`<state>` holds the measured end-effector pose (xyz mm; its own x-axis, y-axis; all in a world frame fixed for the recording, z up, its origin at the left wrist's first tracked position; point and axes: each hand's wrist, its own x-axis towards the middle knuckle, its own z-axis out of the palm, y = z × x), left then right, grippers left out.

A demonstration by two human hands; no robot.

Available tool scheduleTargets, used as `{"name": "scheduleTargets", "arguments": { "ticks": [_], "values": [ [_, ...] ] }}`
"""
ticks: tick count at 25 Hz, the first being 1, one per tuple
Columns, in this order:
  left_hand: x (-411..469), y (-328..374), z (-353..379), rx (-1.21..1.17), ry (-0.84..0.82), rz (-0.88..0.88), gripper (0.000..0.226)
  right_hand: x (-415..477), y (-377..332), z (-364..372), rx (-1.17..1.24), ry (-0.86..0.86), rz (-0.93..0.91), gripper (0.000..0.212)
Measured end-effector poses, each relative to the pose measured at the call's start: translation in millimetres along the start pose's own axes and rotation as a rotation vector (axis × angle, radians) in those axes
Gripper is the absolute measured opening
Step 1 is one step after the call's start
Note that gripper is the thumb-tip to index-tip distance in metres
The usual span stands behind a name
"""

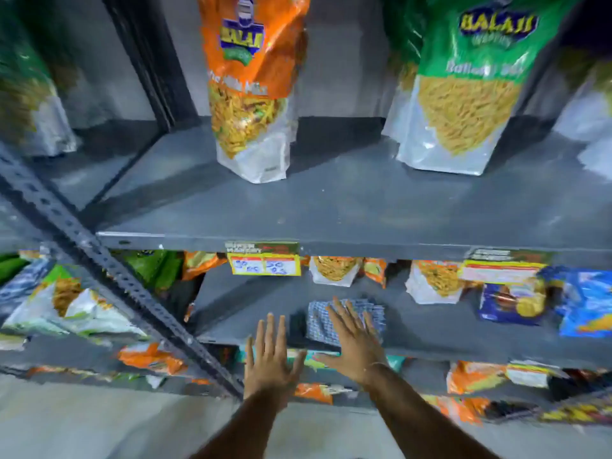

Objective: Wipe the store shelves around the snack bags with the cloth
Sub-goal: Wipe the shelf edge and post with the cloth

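Note:
A blue-and-white checked cloth (334,323) lies folded on the second grey shelf (447,329). My right hand (356,342) rests flat on the cloth's right part, fingers spread. My left hand (270,356) hovers open just left of the cloth at the shelf's front edge, holding nothing. On the upper grey shelf (331,207) stand an orange snack bag (251,87) and a green snack bag (463,84). Small snack bags (334,270) stand at the back of the second shelf.
A slotted grey upright (99,260) runs diagonally across the left. A yellow price tag (265,263) hangs from the upper shelf's edge. Blue packets (516,303) sit right of the cloth. More orange bags (149,357) fill lower shelves. Pale floor (99,422) lies below.

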<state>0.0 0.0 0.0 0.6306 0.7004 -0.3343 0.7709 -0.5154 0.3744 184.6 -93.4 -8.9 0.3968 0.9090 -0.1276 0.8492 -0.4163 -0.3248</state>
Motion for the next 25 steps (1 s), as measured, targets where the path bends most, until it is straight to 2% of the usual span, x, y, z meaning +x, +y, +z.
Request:
{"name": "scheduleTargets", "arguments": {
  "ticks": [1,3,4,5,6,7,9,12,19,21,23,25],
  "values": [
    [17.7,6.3,-4.6,0.065,-0.079,0.006,0.102,23.1,12.0,8.9,0.003,-0.032,-0.004,0.111],
    [7.4,4.7,6.4,0.128,0.065,0.058,0.098,28.1,9.4,13.5,-0.122,-0.051,-0.037,0.121],
    [11.0,2.0,10.1,0.227,0.054,0.061,0.100,33.5,11.0,14.8,-0.132,-0.042,-0.022,0.123],
    [18.9,-0.7,13.2,0.290,0.057,0.064,0.112,40.7,13.1,19.4,-0.114,-0.050,-0.005,0.124],
    [27.5,-3.9,11.5,0.265,-0.011,0.031,0.128,41.6,12.9,20.5,-0.090,-0.046,0.001,0.123],
    [33.9,-9.6,10.1,0.254,0.007,0.006,0.136,40.9,12.6,22.7,-0.070,-0.053,0.003,0.122],
    [47.3,-20.0,11.3,0.289,-0.098,0.020,0.136,40.4,11.4,31.1,-0.047,-0.011,-0.009,0.119],
    [52.8,-22.5,5.1,0.295,-0.161,0.083,0.136,33.4,4.8,39.4,-0.047,0.057,0.038,0.108],
    [50.5,-51.2,5.5,0.223,-0.192,0.184,0.121,8.2,-34.1,40.0,-0.202,-0.039,0.198,0.098],
    [48.7,-57.6,3.5,0.190,-0.214,0.218,0.117,-0.2,-47.6,33.6,-0.097,-0.016,0.210,0.088],
    [42.2,-62.8,-1.2,0.160,-0.193,0.258,0.117,-10.5,-71.2,15.4,0.162,0.079,0.253,0.079],
    [38.4,-66.4,-11.5,0.088,-0.190,0.277,0.120,-23.8,-106.3,-11.9,0.316,0.152,0.274,0.074]
  ]
}}
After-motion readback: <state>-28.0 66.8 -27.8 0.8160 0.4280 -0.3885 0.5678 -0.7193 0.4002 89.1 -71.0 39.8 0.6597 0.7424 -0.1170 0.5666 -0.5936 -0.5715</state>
